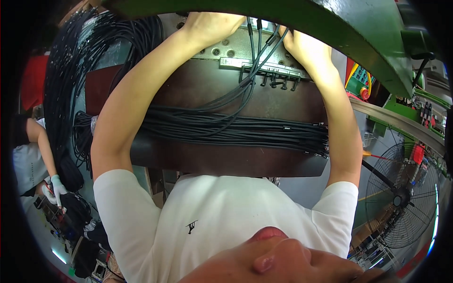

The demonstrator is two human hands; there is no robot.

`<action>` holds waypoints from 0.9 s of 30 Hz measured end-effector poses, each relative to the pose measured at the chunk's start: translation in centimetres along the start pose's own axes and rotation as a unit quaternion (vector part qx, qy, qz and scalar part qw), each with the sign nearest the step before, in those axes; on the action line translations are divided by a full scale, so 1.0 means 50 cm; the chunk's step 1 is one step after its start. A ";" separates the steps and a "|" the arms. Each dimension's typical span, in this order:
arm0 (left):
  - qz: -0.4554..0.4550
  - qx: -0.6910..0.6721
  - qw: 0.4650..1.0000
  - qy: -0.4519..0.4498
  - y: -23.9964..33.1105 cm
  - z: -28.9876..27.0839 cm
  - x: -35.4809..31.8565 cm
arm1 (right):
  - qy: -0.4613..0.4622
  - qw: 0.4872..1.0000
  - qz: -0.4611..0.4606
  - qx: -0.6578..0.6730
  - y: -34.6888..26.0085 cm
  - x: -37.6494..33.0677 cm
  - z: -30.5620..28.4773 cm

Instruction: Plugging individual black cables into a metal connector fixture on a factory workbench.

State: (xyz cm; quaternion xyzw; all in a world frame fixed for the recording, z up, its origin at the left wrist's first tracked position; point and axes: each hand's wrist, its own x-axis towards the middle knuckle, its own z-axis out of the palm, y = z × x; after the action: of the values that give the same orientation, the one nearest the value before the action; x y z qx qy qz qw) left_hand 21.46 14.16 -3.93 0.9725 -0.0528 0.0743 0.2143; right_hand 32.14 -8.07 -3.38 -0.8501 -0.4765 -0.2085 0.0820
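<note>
A few black cables (258, 42), about four as far as you can count them, run up from the metal fixture bar (264, 70) to the top of the grey perforated plate (226, 47). Your right hand (302, 45) rests on them at the upper end, fingers curled around the strands. Your left hand (210, 23) lies on the plate's far edge; whether it grips anything you cannot tell. About five short black plugs (278, 84) hang below the bar. Nearer your chest, one thick bundle of black cables (236, 129) lies across the brown tabletop (198, 89). To your left hang many more black cables (71, 70). A co-worker's gloved hand (57, 185) shows at far left, one floor fan (401, 198) at right.
</note>
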 end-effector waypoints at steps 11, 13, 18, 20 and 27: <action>-0.023 -0.015 0.998 0.064 -0.013 0.014 0.005 | 0.069 0.995 -0.029 0.069 0.083 -0.021 0.036; -0.013 -0.023 0.997 0.071 -0.008 0.008 0.001 | 0.052 0.963 -0.228 -0.133 0.111 -0.023 0.027; 0.076 0.086 0.982 0.150 -0.018 0.015 0.010 | -0.053 0.977 0.147 0.142 0.034 -0.004 -0.015; 0.029 0.096 0.981 0.168 0.009 0.003 -0.029 | 0.010 0.973 0.127 0.194 0.027 -0.036 -0.029; -0.151 -0.309 0.821 -0.457 0.177 -0.115 -0.549 | 0.270 0.849 0.388 0.236 -0.018 -0.556 -0.247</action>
State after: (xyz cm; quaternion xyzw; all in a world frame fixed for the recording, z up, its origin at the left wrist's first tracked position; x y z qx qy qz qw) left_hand -7.44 10.55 0.27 0.7737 -0.0177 -0.4316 0.4633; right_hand 15.22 -33.35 -4.35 -0.8310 -0.1020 -0.2624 0.4798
